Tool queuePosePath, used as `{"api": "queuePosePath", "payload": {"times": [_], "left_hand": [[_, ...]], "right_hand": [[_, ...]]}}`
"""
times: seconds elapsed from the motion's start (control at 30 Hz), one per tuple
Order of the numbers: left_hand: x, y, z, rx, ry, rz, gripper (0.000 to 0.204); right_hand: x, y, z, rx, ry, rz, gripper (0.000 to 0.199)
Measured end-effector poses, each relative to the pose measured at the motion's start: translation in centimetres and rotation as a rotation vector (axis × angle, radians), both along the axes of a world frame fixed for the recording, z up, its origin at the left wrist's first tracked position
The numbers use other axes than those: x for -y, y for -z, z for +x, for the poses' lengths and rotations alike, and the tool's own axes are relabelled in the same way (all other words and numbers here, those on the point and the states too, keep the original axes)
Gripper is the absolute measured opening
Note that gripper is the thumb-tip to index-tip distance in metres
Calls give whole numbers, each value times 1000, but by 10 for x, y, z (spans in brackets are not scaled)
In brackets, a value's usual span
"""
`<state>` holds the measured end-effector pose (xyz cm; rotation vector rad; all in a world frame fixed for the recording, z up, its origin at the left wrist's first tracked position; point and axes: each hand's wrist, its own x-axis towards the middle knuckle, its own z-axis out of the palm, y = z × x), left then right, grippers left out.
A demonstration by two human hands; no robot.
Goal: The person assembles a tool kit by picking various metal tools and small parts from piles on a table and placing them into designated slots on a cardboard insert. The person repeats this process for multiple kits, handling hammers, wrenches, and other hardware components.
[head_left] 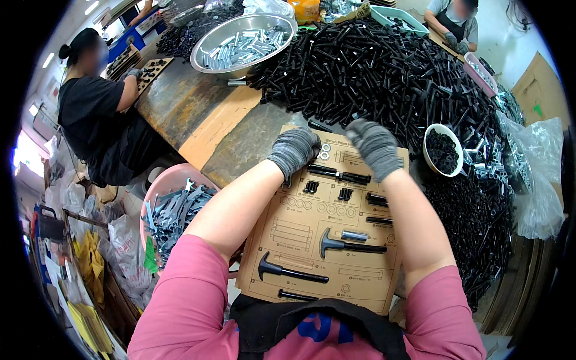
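A brown cardboard sheet [375, 291] printed with part outlines lies tilted in front of me. My left hand [294, 150], in a grey knit glove, is closed at its upper left, beside silver washers [325, 151]. My right hand [375, 148], gloved alike, is closed over the upper right, near the heap of black bolts [360, 72]. What either hand holds is hidden. Long black bolts [339, 174], short bolts [311, 188], a silver tube [355, 236] and two black T-shaped handles [294, 270] [351, 243] rest on the sheet. Another bolt [297, 295] lies near its lower edge.
A steel basin [201, 57] of silver tubes stands back left, and a white bowl [459, 147] of black parts is at right. A pink tub [157, 183] of wrenches sits left, below the table. Two co-workers [90, 102] [453, 27] work at the far sides.
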<state>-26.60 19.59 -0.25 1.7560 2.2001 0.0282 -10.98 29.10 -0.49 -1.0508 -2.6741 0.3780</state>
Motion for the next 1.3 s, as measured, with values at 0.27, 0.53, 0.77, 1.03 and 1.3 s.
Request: {"api": "queuePosePath", "payload": {"times": [0.27, 0.53, 0.77, 1.03, 1.3], "left_hand": [[-9, 13, -9, 295, -207, 49, 38], [9, 23, -13, -11, 128, 343, 32], [148, 3, -8, 315, -58, 586, 26], [290, 16, 18, 468, -434, 259, 31], [320, 28, 47, 904, -684, 251, 24]], "right_hand": [[-49, -38, 125, -415, 363, 368, 20], [-16, -40, 179, -277, 291, 652, 27], [131, 1, 206, -428, 34, -130, 23], [165, 22, 212, -230, 19, -18, 31], [152, -4, 209, -12, -102, -233, 30]]}}
